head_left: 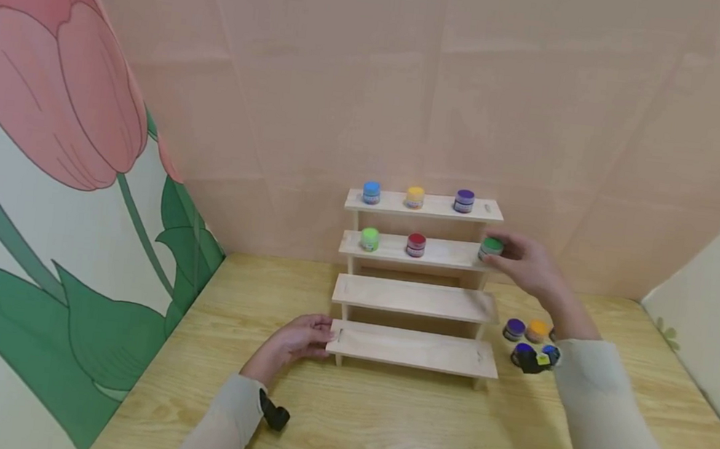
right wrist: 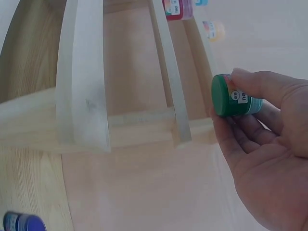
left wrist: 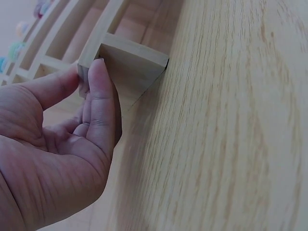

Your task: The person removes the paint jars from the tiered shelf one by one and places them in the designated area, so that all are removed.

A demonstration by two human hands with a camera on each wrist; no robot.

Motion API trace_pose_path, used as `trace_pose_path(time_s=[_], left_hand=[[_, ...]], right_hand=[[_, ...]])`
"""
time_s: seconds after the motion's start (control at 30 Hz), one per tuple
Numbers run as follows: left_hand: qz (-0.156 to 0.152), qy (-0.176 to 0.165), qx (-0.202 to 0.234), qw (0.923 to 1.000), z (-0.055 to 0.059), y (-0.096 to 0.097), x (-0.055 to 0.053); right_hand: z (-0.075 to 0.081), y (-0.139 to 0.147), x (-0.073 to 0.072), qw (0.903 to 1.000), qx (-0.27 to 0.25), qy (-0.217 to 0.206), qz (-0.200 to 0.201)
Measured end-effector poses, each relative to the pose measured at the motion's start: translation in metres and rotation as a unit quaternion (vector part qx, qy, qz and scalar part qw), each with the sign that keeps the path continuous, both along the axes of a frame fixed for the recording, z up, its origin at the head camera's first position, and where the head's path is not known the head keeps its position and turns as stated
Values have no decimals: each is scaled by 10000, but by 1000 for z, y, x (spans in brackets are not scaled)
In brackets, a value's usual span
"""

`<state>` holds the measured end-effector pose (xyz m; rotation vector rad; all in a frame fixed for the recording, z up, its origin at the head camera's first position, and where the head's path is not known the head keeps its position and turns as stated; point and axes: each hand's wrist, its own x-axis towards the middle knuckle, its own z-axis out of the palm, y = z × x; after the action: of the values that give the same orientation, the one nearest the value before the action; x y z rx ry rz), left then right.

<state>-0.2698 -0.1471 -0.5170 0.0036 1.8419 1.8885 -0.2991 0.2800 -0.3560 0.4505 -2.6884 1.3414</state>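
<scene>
A stepped wooden rack [head_left: 418, 300] with several shelves stands on the table. My right hand [head_left: 529, 268] holds a small green-lidded paint jar [head_left: 491, 248] between thumb and fingers, at the right end of the second shelf from the top. In the right wrist view the green jar [right wrist: 236, 95] appears sideways; whether it touches the shelf I cannot tell. With thumb and fingers my left hand [head_left: 295, 338] pinches the left end of the lowest shelf [left wrist: 94, 45]. A light green jar [head_left: 369, 239] and a red jar [head_left: 416, 245] share the second shelf.
On the top shelf sit a blue jar [head_left: 371, 193], a yellow jar [head_left: 415, 197] and a purple jar [head_left: 464, 201]. Several more jars, among them an orange one [head_left: 537, 331] and a purple one [head_left: 514, 329], stand right of the rack, partly behind my right sleeve.
</scene>
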Motion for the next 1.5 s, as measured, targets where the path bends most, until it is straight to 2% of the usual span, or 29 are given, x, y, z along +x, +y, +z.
trace_pose_path(time_s=[0.47,0.87,1.23,1.5], left_hand=[[-68,11,39,10000,0,-1,-1],[-108,38,99,9999,-2,-2,-2],[-112,43,108,9999,-3,-2,-2],[-107,36,70,9999,-2,-1,-2]], right_hand=[[-3,22,14,9982,450,-243,-304],[-13,45,25,9987,450,-131,-213],[-19,64,39,9977,470,-209,-450],[-26,76,46,9974,524,-161,-458]])
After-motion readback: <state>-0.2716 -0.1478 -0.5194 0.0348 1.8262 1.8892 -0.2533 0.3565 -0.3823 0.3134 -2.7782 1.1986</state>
